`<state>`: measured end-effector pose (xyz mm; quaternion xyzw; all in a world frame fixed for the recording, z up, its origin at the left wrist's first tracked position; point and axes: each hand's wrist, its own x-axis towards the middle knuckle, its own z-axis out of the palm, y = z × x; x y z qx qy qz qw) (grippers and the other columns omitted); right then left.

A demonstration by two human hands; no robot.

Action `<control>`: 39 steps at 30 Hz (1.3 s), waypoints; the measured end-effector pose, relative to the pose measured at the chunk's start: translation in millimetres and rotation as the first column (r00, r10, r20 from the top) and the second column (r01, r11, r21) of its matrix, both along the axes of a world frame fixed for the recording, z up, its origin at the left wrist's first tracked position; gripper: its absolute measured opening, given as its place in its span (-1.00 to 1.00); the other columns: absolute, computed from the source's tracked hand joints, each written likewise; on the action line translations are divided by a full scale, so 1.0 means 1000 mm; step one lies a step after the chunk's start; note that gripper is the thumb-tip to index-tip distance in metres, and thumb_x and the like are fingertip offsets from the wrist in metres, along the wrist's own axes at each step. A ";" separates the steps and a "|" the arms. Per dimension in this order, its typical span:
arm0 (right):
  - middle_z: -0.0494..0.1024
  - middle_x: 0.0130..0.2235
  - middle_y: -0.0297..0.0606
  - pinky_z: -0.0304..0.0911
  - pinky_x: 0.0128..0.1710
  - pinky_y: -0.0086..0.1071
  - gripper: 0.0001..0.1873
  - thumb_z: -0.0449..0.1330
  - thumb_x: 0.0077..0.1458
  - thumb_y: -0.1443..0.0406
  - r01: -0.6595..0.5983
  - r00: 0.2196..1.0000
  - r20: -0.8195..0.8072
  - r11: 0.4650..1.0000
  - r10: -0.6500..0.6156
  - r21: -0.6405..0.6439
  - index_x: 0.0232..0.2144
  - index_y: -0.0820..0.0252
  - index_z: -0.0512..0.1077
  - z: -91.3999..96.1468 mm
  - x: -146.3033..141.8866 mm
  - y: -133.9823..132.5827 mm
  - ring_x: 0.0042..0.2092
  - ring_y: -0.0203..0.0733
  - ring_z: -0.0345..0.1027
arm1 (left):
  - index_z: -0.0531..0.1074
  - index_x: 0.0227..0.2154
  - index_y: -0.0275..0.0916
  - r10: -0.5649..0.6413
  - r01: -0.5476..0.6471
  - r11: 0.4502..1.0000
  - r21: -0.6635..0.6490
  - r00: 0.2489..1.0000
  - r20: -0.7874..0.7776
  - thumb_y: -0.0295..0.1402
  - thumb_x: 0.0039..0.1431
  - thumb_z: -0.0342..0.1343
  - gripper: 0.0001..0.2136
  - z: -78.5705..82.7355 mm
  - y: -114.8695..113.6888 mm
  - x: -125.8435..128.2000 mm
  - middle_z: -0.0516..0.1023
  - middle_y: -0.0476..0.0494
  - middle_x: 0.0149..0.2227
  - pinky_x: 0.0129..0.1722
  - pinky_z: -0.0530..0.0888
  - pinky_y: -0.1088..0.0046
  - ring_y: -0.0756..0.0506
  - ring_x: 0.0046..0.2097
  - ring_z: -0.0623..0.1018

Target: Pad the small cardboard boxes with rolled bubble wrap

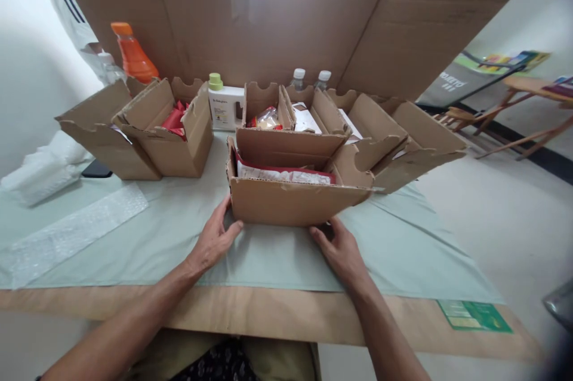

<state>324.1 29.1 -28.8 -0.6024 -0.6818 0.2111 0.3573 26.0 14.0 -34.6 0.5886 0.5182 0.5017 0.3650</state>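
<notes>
- Between the left fingers [235, 230] and right fingers [320, 238], one brown cardboard box [286, 203] contains a red-and-white packet [286, 175].
- Loading looks done; top uncovered.
- Left: spread wide by its corner.
- Right: partly hidden, can't tell.

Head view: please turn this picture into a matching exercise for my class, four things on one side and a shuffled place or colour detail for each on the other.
Things
1. Front box
2. Orange bottle
3. Bubble wrap strip
4. White jug

Details
A. Lying flat on the pale green cloth
B. Topped with a light green cap
C. Nearest to the left hand and right hand
D. Rising behind the left-hand boxes

Pairs: 1-C, 2-D, 3-A, 4-B
</notes>
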 end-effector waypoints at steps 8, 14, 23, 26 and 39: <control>0.58 -0.21 0.00 0.33 -0.18 -0.05 -0.74 0.10 0.15 0.10 0.020 0.936 0.344 0.985 -0.078 0.170 -0.40 0.13 0.43 -0.026 0.003 -0.001 -0.18 0.12 0.43 | 0.27 0.33 -0.22 -0.031 0.029 1.000 -0.012 0.955 -0.294 -0.35 0.06 0.18 -0.30 -0.013 -0.022 -0.006 0.41 -0.38 0.32 0.34 0.27 -0.17 -0.41 0.33 0.39; 0.58 -0.21 0.04 0.28 -0.26 -0.02 -0.66 0.03 0.18 0.02 0.012 0.886 0.457 0.991 -0.074 0.136 -0.37 0.09 0.44 -0.027 0.005 0.006 -0.19 0.21 0.43 | 0.41 0.27 -0.03 -0.417 0.383 0.909 -0.165 0.836 -0.358 -0.37 0.12 0.26 -0.40 0.008 -0.099 -0.038 0.38 -0.22 0.36 0.43 0.08 -0.24 -0.36 0.43 0.28; 0.58 -0.26 0.02 0.27 -0.27 0.00 -0.66 0.00 0.15 -0.01 0.024 0.867 0.491 0.990 -0.089 0.139 -0.40 0.06 0.41 -0.028 0.004 0.008 -0.22 0.22 0.43 | 0.61 -0.08 -0.15 0.387 -0.471 0.880 0.056 0.645 -0.659 -0.30 0.09 0.20 -0.69 0.032 -0.056 -0.195 0.57 -0.32 0.16 0.34 0.28 -0.12 -0.40 0.28 0.44; 0.58 -0.25 0.02 0.28 -0.25 0.01 -0.64 -0.01 0.15 -0.01 0.019 0.865 0.494 0.989 -0.089 0.145 -0.39 0.08 0.42 -0.029 0.004 0.007 -0.19 0.22 0.43 | 0.56 -0.10 -0.27 0.453 -0.600 0.799 0.039 0.558 -0.695 -0.38 0.00 0.17 -0.64 0.031 -0.030 -0.245 0.54 -0.49 0.13 0.29 0.21 -0.29 -0.53 0.28 0.37; 0.67 -0.04 0.00 0.34 0.10 0.11 -0.70 0.08 0.28 0.16 0.173 0.929 0.238 0.903 -0.282 0.394 -0.18 0.17 0.55 0.007 -0.015 -0.057 0.04 0.18 0.54 | 0.51 -0.37 -0.08 0.227 -0.214 0.971 0.104 0.703 -0.673 -0.26 0.09 0.09 -0.88 0.052 -0.078 -0.187 0.64 -0.13 -0.27 -0.05 0.50 0.17 -0.26 -0.17 0.61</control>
